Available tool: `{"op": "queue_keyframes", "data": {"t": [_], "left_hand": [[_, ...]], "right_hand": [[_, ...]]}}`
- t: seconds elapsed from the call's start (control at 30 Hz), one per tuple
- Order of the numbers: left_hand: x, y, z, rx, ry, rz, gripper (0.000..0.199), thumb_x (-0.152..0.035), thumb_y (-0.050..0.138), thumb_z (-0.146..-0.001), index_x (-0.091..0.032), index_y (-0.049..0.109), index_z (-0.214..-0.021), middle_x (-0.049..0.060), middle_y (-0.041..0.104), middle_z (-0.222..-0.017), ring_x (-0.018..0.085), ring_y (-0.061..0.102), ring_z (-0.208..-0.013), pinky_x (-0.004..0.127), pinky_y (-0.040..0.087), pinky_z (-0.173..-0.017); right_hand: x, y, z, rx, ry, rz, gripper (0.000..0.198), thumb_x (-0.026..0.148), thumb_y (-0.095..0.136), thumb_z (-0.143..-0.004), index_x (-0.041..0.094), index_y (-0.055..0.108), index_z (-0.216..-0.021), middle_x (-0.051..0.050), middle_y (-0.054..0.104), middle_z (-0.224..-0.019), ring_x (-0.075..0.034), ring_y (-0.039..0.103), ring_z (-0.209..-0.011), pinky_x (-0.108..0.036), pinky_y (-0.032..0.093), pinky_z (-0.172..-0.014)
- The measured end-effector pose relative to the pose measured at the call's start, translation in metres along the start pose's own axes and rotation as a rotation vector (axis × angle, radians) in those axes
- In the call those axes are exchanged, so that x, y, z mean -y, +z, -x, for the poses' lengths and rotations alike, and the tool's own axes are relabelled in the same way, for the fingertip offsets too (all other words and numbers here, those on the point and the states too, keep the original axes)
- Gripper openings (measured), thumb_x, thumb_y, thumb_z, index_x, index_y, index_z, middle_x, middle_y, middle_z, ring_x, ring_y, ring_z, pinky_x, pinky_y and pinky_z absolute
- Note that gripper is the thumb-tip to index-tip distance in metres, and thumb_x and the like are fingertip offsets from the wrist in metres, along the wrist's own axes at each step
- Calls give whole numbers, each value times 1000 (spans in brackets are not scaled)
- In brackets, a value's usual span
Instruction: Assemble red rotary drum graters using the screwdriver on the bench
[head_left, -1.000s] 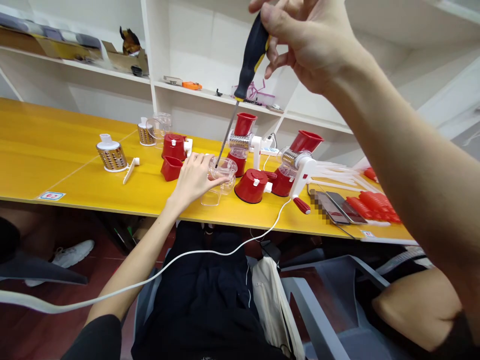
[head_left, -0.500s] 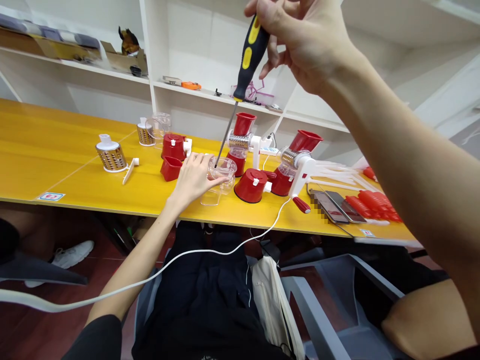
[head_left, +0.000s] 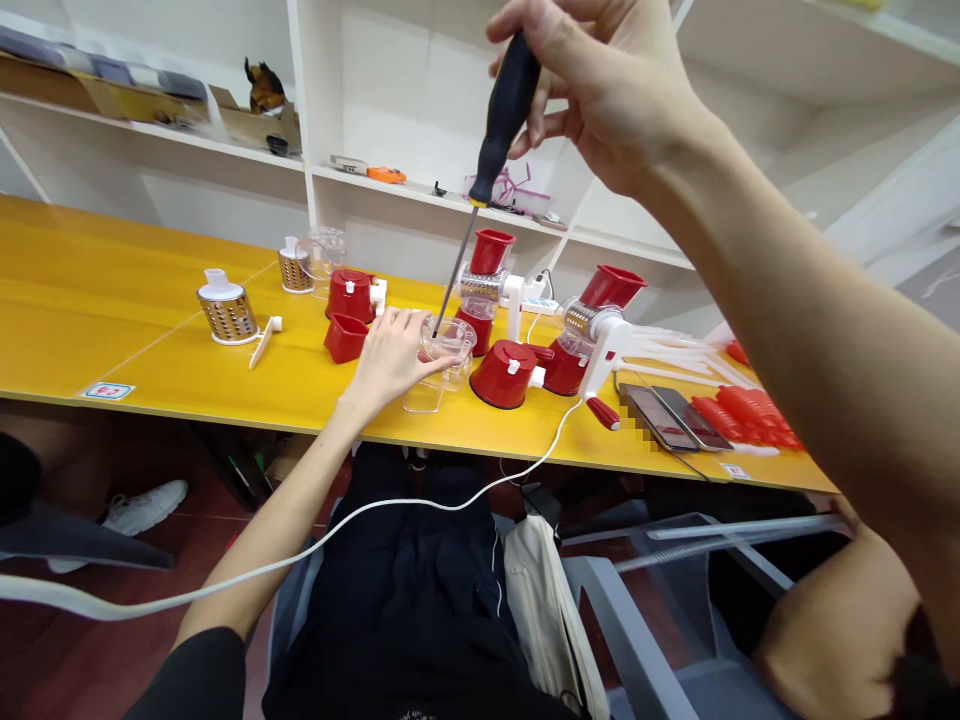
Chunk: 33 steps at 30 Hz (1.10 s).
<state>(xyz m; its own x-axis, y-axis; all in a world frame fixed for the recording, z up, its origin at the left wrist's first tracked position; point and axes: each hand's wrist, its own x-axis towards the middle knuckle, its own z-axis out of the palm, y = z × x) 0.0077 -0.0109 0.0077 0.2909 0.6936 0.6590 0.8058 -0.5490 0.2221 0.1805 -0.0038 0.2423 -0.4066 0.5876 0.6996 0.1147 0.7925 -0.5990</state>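
Note:
My right hand, raised high, has its fingers closed around the top of a screwdriver with a dark handle. The shaft slants down, and its tip sits inside a clear plastic grater housing on the yellow table. My left hand grips that housing from the left, thumb across its near side. A red base with a white knob stands just right of it. To the left are a red hopper and another red base. Whether the tip meets a screw is too small to see.
Two assembled red drum graters stand at the right, near phones and red handles. Metal grater drums are at the left. A white cable crosses before me. Another person's arm is at lower right.
The screwdriver handle has turned in my right hand, so its yellow patches no longer face me. My left hand keeps its grip. At lower right, a pale strip has appeared by the other person.

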Motion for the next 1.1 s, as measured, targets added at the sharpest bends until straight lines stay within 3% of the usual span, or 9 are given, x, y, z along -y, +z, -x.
{"op": "queue_keyframes", "data": {"t": [0.1, 0.17, 0.23, 0.3, 0.4, 0.5, 0.63, 0.9, 1.1], "left_hand": [[0, 0, 1, 6, 4, -2, 73, -62, 76, -88, -6, 65, -133, 19, 70, -125, 36, 63, -121, 48, 51, -108], [0, 0, 1, 4, 10, -5, 74, -62, 76, -88, -6, 65, -134, 20, 70, -125, 36, 62, -121, 48, 51, -108], [0, 1, 1, -1, 14, -5, 75, -63, 74, -88, -5, 64, -134, 20, 70, -125, 37, 62, -121, 49, 51, -108], [1, 1, 1, -2, 15, -2, 76, -64, 74, -89, -5, 64, -135, 20, 70, -125, 37, 62, -121, 49, 51, -108], [0, 0, 1, 3, 4, -3, 75, -63, 75, -88, -6, 64, -135, 20, 70, -124, 36, 63, -121, 48, 51, -108], [0, 0, 0, 4, -1, -7, 73, -62, 77, -87, -8, 64, -134, 19, 71, -124, 35, 63, -121, 47, 51, -107], [1, 1, 1, 4, 10, -18, 71, -59, 79, -87, -8, 64, -135, 19, 71, -125, 36, 63, -121, 48, 51, -108], [3, 2, 1, -3, 12, 6, 67, -59, 77, -89, -10, 63, -134, 19, 71, -125, 36, 62, -122, 49, 51, -107], [2, 1, 1, 6, 20, 14, 67, -58, 76, -90, -8, 64, -133, 20, 70, -126, 37, 61, -122, 50, 49, -109]], "right_hand": [[7, -5, 3, 46, 103, 37, 29, 17, 50, -97, 6, 69, -116, -1, 74, -95, -5, 68, -56, -20, 60, -49], [8, -8, 3, 51, 95, 34, 26, 13, 55, -93, 5, 68, -114, 1, 72, -85, -5, 65, -52, -19, 58, -46], [4, -9, 0, 27, 57, 0, 22, 19, 66, -89, 5, 67, -106, 4, 65, -69, -4, 57, -45, -18, 55, -42], [-2, -7, -2, -22, 36, -12, 29, 27, 77, -83, 7, 63, -100, 7, 59, -61, -3, 50, -40, -18, 53, -39], [-5, -6, -4, -60, 41, 30, 33, 32, 78, -83, 7, 61, -97, 4, 63, -68, -4, 55, -43, -18, 52, -38], [0, -9, -2, -3, 83, 25, 25, 23, 62, -91, 5, 68, -106, 1, 66, -85, -6, 67, -54, -21, 60, -48], [3, -12, 0, -1, 117, -8, 36, 10, 57, -80, 6, 69, -113, 0, 68, -91, -9, 70, -56, -21, 61, -48], [-5, -4, -8, -49, 77, -38, 27, 20, 70, -82, 9, 62, -106, 4, 61, -74, -7, 59, -44, -20, 52, -37], [-12, -7, -11, -5, 80, 2, 53, 41, 88, -72, 13, 56, -104, 8, 59, -68, -7, 58, -43, -17, 45, -33]]}}
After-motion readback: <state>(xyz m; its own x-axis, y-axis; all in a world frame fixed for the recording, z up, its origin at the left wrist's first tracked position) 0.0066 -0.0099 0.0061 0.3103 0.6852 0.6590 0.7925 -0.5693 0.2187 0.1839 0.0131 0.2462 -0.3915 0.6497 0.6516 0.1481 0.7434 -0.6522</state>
